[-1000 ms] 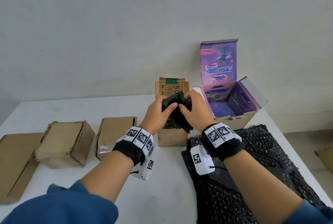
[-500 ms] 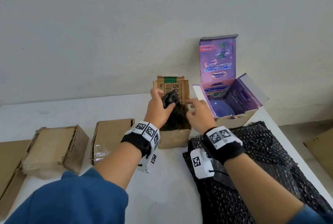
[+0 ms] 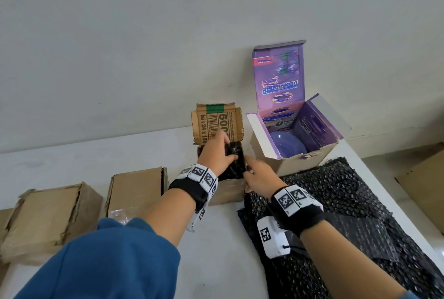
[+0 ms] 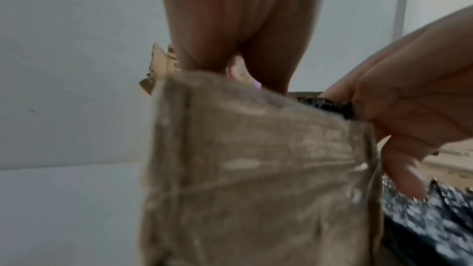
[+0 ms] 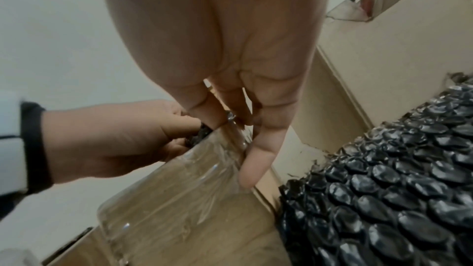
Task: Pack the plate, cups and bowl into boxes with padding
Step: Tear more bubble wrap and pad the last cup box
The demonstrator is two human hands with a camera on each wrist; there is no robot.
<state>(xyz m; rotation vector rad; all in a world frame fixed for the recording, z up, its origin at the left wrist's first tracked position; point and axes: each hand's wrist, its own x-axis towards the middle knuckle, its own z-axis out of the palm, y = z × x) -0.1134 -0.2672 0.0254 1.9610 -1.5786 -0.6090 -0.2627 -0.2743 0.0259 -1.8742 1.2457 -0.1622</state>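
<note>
Lower now than a second ago, the black bubble-wrapped bundle (image 3: 234, 161) sinks into the small carton (image 3: 227, 191), left hand (image 3: 216, 154) gripping it, right hand (image 3: 259, 175) steadying the carton's rim. Left wrist: blurred carton wall (image 4: 256, 169). Right wrist: fingers (image 5: 258, 161) curled on the taped edge. Soft, light wrap; fit looks snug.

Black bubble-wrapped bundle (image 3: 234, 161) is sitting mostly hidden behind the left hand (image 3: 217, 154) & inside the small cardboard box (image 3: 225, 193); contents can't be told. Left-wrist view is blurring the box wall. Bubble wrap sheet (image 3: 348, 226) is getting cut off at the tabletop's right edge.
</note>
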